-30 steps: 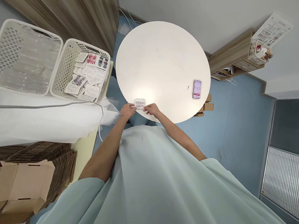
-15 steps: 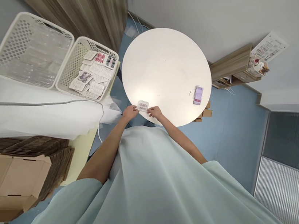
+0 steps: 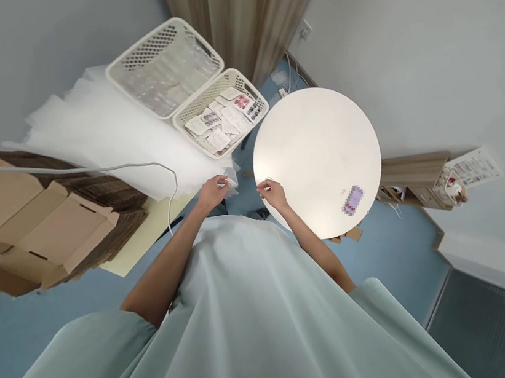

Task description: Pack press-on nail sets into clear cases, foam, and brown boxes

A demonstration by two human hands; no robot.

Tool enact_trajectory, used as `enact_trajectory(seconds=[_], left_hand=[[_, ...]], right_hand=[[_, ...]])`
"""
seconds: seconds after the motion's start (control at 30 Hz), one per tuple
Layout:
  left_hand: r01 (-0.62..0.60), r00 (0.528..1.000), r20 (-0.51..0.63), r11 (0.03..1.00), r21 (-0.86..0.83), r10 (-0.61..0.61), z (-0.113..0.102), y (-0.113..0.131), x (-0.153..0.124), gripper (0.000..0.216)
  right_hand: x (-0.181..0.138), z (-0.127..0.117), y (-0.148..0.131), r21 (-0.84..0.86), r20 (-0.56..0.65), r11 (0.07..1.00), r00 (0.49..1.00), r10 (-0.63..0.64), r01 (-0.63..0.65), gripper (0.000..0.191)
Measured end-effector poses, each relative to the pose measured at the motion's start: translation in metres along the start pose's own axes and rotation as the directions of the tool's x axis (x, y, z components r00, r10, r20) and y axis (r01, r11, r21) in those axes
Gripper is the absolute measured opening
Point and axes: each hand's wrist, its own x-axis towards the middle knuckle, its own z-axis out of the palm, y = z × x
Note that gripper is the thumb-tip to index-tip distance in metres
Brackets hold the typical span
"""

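My left hand (image 3: pixel 214 192) is beside the front edge of the stack of thin white sheets (image 3: pixel 134 136). Its thumb and fingers are partly stretched out and a little apart, and I make out nothing between them. My right hand (image 3: pixel 272 194) is over the left rim of the round white table (image 3: pixel 317 149), its fingers bent into a pinch. A faint pale outline shows at those fingertips, too small to name. The small clear pack with purple pieces does not show between my hands.
Two white baskets hold clear plastic packs (image 3: pixel 167 70) and printed cards with coloured pieces (image 3: pixel 224 118). Flattened cardboard boxes (image 3: pixel 65 220) lie left, with a grey cable (image 3: pixel 105 168) crossing. A blurred purple item (image 3: pixel 353 200) is on the table. A wooden shelf unit (image 3: pixel 417 170) stands right.
My view has swung left, so the table and baskets appear further right. My hands have moved apart, the left toward the white sheets. The clear pack held between them is out of sight.
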Motion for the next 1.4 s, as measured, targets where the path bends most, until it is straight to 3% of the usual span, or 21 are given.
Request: enact_trajectory(seconds=[0.1,0.27,0.47,0.7,0.87,1.07,1.23,1.4], left_hand=[[0.025,0.986,-0.162,1.000,-0.005,-0.025,-0.021,-0.018,-0.005,0.039],[0.023,0.919,-0.394,1.000,0.017,-0.014,-0.053,-0.046,0.008,0.052],[0.047,0.912,-0.409,0.998,0.038,-0.027,-0.074,-0.058,0.045,0.068],[0.038,0.909,-0.415,0.989,0.146,0.027,-0.076,-0.056,0.049,0.048],[0.010,0.922,-0.382,0.981,0.192,0.065,-0.078,-0.055,0.040,0.041],[-0.043,0.885,-0.452,0.987,0.154,0.109,-0.082,-0.041,0.010,0.036],[-0.098,0.885,-0.451,0.994,0.054,0.112,-0.082,-0.016,-0.033,0.031],[-0.231,0.879,-0.421,0.972,0.036,0.224,-0.070,0.014,-0.064,0.022]], right_hand=[[0.013,0.018,-0.028,-0.096,0.053,0.995,0.998,-0.036,0.041,0.004],[0.033,0.054,-0.065,-0.179,0.140,0.975,0.984,-0.107,0.131,0.004],[0.037,0.088,-0.099,-0.269,0.210,0.940,0.965,-0.157,0.211,0.004],[0.025,0.095,-0.115,-0.326,0.243,0.913,0.955,-0.171,0.246,0.006],[0.023,0.094,-0.118,-0.364,0.235,0.898,0.957,-0.168,0.247,0.007],[0.031,0.096,-0.129,-0.344,0.207,0.886,0.946,-0.250,0.309,0.003],[0.043,0.094,-0.140,-0.240,0.130,0.878,0.910,-0.393,0.414,0.027],[0.050,0.082,-0.141,-0.082,0.131,0.916,0.915,-0.382,0.394,0.039]])
